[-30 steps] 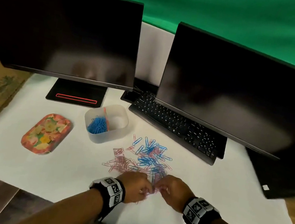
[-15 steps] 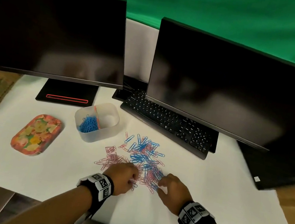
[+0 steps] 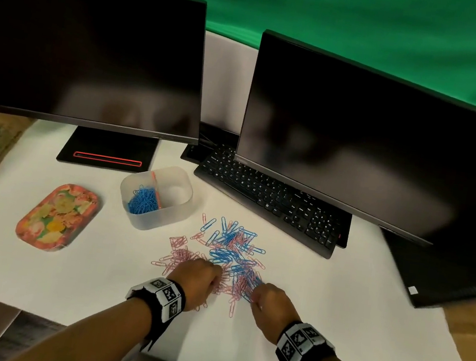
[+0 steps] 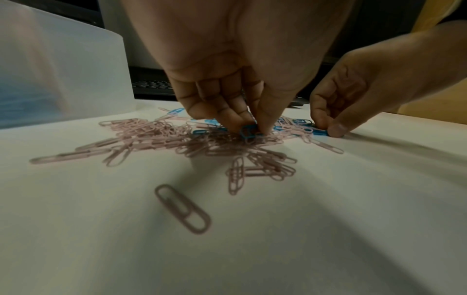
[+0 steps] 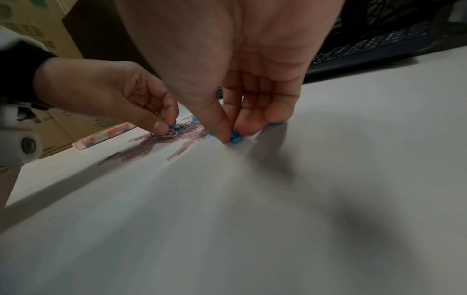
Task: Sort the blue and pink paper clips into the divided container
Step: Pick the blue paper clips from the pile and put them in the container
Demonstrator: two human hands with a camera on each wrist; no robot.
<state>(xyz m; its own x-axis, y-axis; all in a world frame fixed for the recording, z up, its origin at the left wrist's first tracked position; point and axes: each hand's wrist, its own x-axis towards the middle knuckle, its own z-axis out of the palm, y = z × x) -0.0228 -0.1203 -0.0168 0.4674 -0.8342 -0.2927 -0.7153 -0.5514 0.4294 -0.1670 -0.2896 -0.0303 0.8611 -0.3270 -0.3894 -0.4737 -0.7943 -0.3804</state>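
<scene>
Closest to the person, both hands are down on the white tabletop [image 3: 33,280] at the near edge of the mixed pile of paper clips [image 3: 219,257]. The left hand [image 3: 197,278] has its thumb and fingers pinched together on a blue clip [image 4: 248,130] that sits on top of a bunch of pink clips [image 4: 156,137]. The right hand [image 3: 271,306] is pinched too, with a blue clip [image 5: 236,137] squeezed between the thumb and the first finger, right down on the tabletop. It may be holding more than one, but the picture is too blurry there to be sure.

So this looks like the picking step: each hand is pulling blue ones out of the mix.

A little farther back sits the divided container [image 3: 177,211]. Its left half already holds a heap of blue clips [image 3: 142,202]. The right half looks bare. A flowery tray [image 3: 57,216] lies to the left of it. Behind are a keyboard [image 3: 267,202] and two dark screens.

Next, I think the hands need to lift up gently, so no pink clips hang on, then carry the blue ones over to the left half and let go. The pink ones have yet to go in the other half.
</scene>
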